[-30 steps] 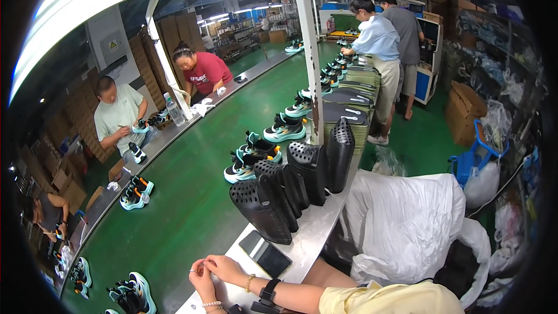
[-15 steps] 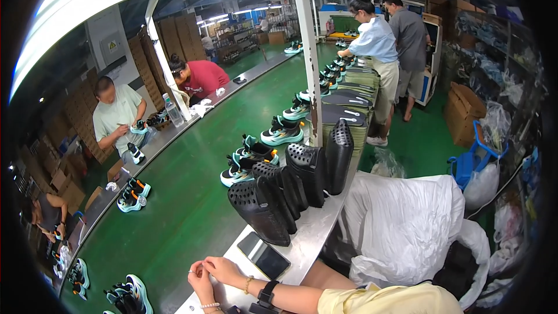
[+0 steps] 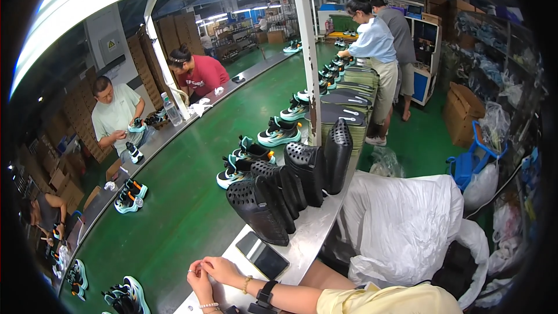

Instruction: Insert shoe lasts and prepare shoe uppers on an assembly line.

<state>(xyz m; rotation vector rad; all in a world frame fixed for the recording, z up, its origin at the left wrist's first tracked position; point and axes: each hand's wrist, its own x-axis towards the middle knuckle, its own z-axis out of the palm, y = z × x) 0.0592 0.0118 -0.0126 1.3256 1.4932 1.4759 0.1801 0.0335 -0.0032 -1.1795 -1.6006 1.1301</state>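
My left hand (image 3: 200, 282) and my right hand (image 3: 222, 270) meet over the metal ledge at the near edge of the green belt. Their fingers are bent and pinched together at the tips; anything between them is too small to make out. Just right of them lies a dark-screened phone (image 3: 262, 254), flat on the ledge. Beyond the phone stand several black perforated shoe-shaped forms (image 3: 256, 209), upright and close together. Black, white and mint sneakers (image 3: 279, 131) sit on the belt past these forms. Another pair of sneakers (image 3: 129, 295) is at the lower left.
The green belt (image 3: 174, 221) runs off to the far end, with a white post (image 3: 312, 52) beside it. Stacked insoles (image 3: 343, 117) line its right side. White sacking (image 3: 401, 221) hangs at my right. Several co-workers stand or sit along the line, one handling a sneaker (image 3: 138, 125).
Sneakers on the belt have shifted slightly toward the near left. The co-worker in red has raised their head, and the one in grey has moved left behind the one in light blue. My hands stay put.
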